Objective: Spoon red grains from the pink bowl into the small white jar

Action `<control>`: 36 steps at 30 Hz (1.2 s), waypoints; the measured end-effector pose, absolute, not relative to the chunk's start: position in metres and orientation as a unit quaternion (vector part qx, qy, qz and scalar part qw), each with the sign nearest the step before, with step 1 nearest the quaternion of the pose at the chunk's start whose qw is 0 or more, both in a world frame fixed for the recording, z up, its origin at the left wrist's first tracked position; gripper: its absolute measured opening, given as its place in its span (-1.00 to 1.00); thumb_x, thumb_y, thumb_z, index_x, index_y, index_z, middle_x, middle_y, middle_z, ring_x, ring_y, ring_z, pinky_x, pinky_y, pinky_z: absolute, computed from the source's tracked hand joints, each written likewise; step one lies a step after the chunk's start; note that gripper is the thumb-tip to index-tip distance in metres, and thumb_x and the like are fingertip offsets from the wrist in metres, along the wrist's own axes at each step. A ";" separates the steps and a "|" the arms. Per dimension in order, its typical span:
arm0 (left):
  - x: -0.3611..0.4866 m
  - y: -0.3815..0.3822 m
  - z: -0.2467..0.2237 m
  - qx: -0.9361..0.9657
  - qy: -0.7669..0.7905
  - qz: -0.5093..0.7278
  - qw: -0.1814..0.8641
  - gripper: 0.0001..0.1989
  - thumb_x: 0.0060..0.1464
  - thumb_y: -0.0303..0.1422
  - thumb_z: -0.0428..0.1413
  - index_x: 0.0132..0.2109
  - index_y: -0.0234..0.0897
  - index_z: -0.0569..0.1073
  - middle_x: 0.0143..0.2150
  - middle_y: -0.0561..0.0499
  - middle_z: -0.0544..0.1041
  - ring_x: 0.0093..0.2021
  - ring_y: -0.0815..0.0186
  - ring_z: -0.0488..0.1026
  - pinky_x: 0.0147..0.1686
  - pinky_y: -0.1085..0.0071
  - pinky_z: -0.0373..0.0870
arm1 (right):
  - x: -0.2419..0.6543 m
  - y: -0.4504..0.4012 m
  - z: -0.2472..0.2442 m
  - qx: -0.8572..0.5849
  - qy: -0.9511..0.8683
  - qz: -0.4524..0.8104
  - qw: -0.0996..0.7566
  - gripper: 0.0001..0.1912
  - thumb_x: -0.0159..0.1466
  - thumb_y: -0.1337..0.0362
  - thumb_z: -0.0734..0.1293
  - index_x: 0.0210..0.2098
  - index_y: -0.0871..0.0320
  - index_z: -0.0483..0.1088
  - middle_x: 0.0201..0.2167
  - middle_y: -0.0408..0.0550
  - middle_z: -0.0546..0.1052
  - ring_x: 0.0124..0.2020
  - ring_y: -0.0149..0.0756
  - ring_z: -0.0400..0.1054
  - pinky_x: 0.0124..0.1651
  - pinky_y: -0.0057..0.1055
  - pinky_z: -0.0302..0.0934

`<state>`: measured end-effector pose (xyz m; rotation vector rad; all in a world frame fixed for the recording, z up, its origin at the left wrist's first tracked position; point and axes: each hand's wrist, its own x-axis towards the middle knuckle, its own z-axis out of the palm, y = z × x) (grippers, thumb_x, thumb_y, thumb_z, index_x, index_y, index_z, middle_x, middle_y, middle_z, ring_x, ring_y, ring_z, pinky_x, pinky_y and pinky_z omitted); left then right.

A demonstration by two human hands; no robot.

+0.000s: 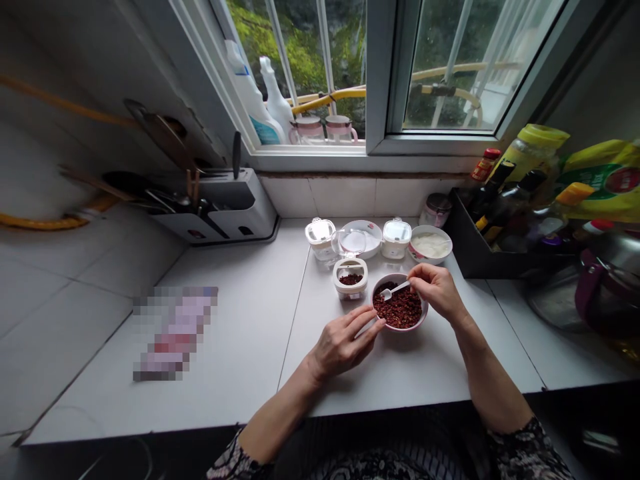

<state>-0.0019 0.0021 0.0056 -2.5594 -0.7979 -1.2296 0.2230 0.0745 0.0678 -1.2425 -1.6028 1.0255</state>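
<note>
A pink-rimmed bowl (400, 320) full of dark red peppercorns (403, 309) stands on the counter. My left hand (344, 341) holds the bowl at its left rim, fingertips on the edge and thumb hidden. Above the bowl's far right side, my right hand (437, 288) pinches the handle of a small white spoon (397, 289). The spoon's head is over the peppercorns at the left of the bowl. Just left of the bowl is a small clear seasoning jar (350, 292) with its lid up and some peppercorns inside.
Behind stand two lidded jars (321, 233) (397, 239), a white dish (367, 230) and a bowl of white grains (430, 245). A black bottle box (463, 250) and metal pot (555, 300) are right. A utensil holder (243, 210) is back left; a blurred packet (175, 333) lies left.
</note>
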 end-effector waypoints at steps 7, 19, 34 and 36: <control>-0.002 0.002 0.002 -0.865 -0.270 -0.414 0.090 -0.70 0.23 -0.57 0.04 0.09 -0.38 0.45 -0.03 -0.20 0.55 0.07 0.14 0.51 0.00 0.23 0.59 | 0.228 0.080 0.070 -0.503 -0.580 0.470 0.435 -0.91 -0.05 0.28 0.33 -0.56 0.19 0.42 -0.70 -0.19 0.43 -0.71 -0.47 0.18 -0.65 -0.50 0.11; -0.002 0.002 0.005 -0.864 -0.267 -0.415 0.098 -0.71 0.22 -0.56 0.04 0.07 -0.40 0.45 -0.05 -0.21 0.56 0.07 0.14 0.51 -0.01 0.24 0.59 | 0.231 0.086 0.068 -0.498 -0.498 0.540 0.461 -0.87 -0.11 0.27 0.42 -0.55 0.19 0.45 -0.71 -0.20 0.44 -0.75 -0.46 0.26 -0.65 -0.46 0.34; -0.001 0.002 0.005 -0.861 -0.275 -0.415 0.103 -0.68 0.23 -0.56 0.02 0.09 -0.35 0.44 -0.04 -0.18 0.57 0.08 0.16 0.51 0.01 0.25 0.58 | 0.172 0.060 0.064 -0.394 -0.743 0.208 0.500 -0.88 0.29 0.30 0.26 -0.29 0.13 0.45 -0.39 0.00 0.59 -0.36 -0.25 0.49 -0.22 -0.31 0.41; -0.001 0.002 0.005 -0.861 -0.275 -0.415 0.103 -0.67 0.23 -0.55 0.01 0.11 -0.34 0.43 -0.03 -0.18 0.56 0.10 0.16 0.50 0.03 0.25 0.57 | 0.176 0.058 0.063 -0.356 -0.797 0.145 0.466 -0.85 0.29 0.34 0.24 -0.28 0.12 0.47 -0.36 0.02 0.60 -0.32 -0.23 0.50 -0.18 -0.29 0.40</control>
